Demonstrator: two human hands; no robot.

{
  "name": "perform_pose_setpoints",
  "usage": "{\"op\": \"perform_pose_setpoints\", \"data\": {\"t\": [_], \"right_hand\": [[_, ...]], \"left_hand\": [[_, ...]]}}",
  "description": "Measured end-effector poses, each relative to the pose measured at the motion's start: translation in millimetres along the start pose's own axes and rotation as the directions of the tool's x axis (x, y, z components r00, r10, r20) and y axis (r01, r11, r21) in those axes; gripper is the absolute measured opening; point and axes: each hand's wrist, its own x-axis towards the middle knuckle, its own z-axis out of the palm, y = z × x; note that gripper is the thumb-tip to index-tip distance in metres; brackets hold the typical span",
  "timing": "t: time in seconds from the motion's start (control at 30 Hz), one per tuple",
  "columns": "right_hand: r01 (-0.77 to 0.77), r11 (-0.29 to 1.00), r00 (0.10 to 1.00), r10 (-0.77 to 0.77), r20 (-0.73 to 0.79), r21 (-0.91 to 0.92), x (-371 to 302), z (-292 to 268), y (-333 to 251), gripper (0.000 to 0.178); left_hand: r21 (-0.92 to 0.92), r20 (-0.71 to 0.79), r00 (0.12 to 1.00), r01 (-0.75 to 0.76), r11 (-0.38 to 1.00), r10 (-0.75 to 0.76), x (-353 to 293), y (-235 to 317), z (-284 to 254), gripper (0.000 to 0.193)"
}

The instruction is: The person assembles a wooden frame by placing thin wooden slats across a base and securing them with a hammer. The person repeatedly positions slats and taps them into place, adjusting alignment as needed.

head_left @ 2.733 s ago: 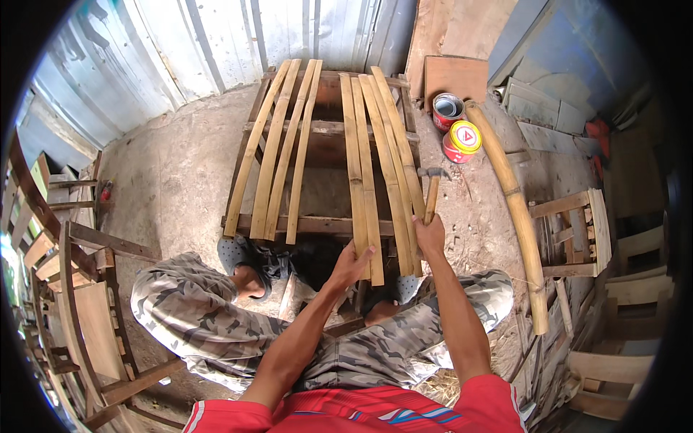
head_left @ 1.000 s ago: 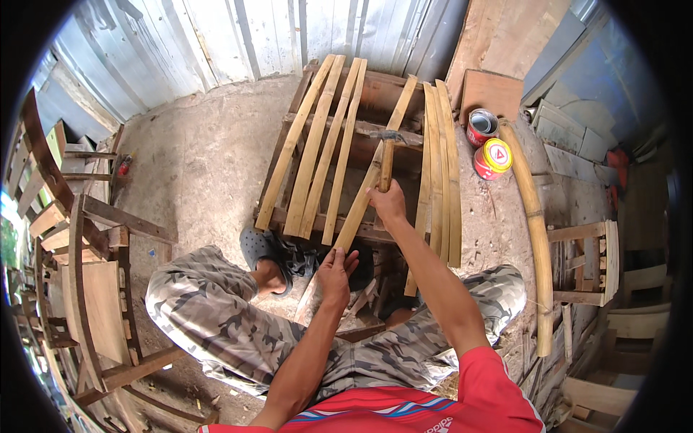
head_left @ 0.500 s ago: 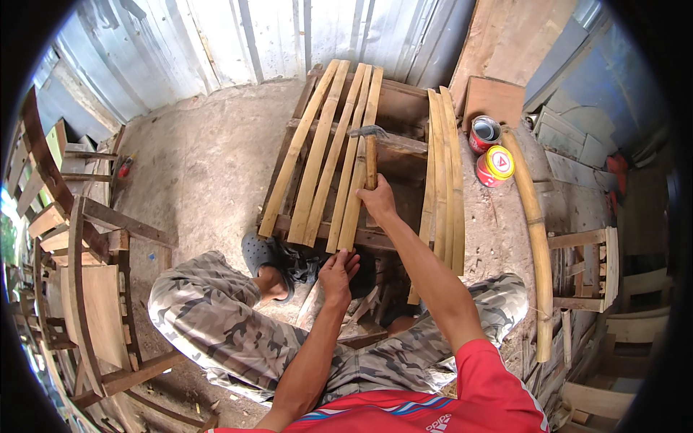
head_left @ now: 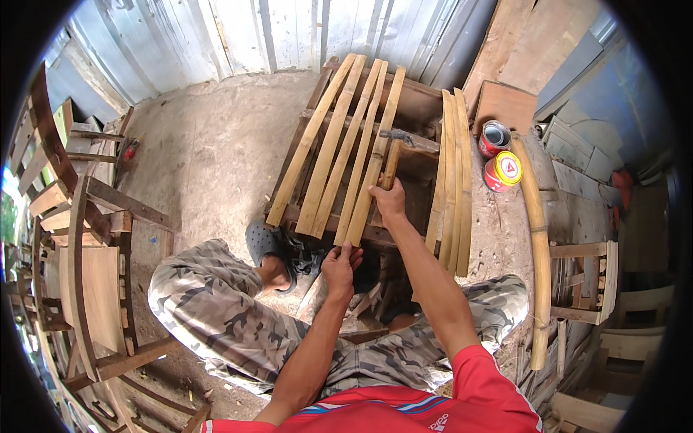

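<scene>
My right hand (head_left: 390, 198) is closed around the wooden handle of a claw hammer (head_left: 392, 160), its dark metal head pointing away from me above the frame. My left hand (head_left: 341, 268) pinches the near end of a split bamboo slat (head_left: 377, 157), the rightmost of the left group. Several more bamboo slats (head_left: 315, 137) lie lengthwise beside it, with narrow gaps between them. All rest across a dark wooden frame (head_left: 416, 97). Another group of bamboo slats (head_left: 452, 180) lies along the frame's right side, close to my right forearm.
A gap shows between the two slat groups. To the right stand an open can (head_left: 495, 137), a yellow-lidded red can (head_left: 503, 172) and a long bamboo pole (head_left: 537, 245). Wooden chair frames (head_left: 97, 289) stand at left. A corrugated metal wall (head_left: 245, 32) closes off the back.
My left hand has moved up and taken hold of the slat's near end. That slat's far end has shifted slightly right, away from its neighbour. The view has turned a little.
</scene>
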Motion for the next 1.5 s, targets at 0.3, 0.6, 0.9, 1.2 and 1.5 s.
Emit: {"op": "perform_pose_setpoints", "data": {"t": [0.3, 0.6, 0.9, 1.2, 1.5], "right_hand": [[-0.077, 0.997, 0.996, 0.076, 0.040, 0.018, -5, -5, 0, 0.031], [-0.113, 0.993, 0.985, 0.107, 0.135, 0.040, -29, -13, 4, 0.025], [-0.057, 0.995, 0.986, 0.043, 0.163, 0.085, -39, -15, -1, 0.026], [-0.042, 0.994, 0.986, 0.026, 0.165, 0.096, -38, -14, 5, 0.026], [-0.020, 0.996, 0.992, 0.010, 0.122, 0.086, -34, -14, 14, 0.029]], "left_hand": [[-0.143, 0.035, 0.997, 0.068, 0.987, -0.063, -6, 4, -6, 0.023], [-0.269, 0.065, 0.995, 0.088, 0.959, -0.073, -7, -6, -10, 0.030], [-0.326, 0.069, 0.997, 0.063, 0.943, -0.042, 0, -18, -17, 0.027], [-0.397, 0.069, 0.995, 0.092, 0.913, -0.070, 1, -23, -18, 0.022], [-0.495, 0.097, 0.987, 0.162, 0.854, -0.131, 3, -26, -16, 0.023]]}}
